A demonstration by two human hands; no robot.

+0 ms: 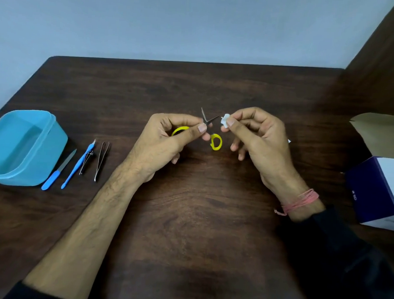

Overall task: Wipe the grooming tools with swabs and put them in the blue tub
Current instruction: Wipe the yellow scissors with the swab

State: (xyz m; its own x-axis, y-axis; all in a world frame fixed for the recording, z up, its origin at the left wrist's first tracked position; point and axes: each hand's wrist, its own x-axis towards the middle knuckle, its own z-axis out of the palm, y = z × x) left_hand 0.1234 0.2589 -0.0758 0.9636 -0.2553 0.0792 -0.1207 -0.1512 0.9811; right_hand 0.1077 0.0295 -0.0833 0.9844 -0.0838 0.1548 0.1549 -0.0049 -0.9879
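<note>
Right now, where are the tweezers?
In the head view, the tweezers lie left on the table, just right of the nail clipper.

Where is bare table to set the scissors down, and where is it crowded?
Free: the table behind both hands, and the near stretch between the forearms. Crowded: the left edge, where the blue tub, nail file, blue tool, clipper and tweezers lie close; boxes fill the right edge.

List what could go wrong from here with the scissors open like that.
1. The scissors' blades are spread, points bare; the right hand pinching the swab right beside them could get pricked.
2. The left hand pinches near the pivot only, so the scissors might slip or swing shut.
</note>
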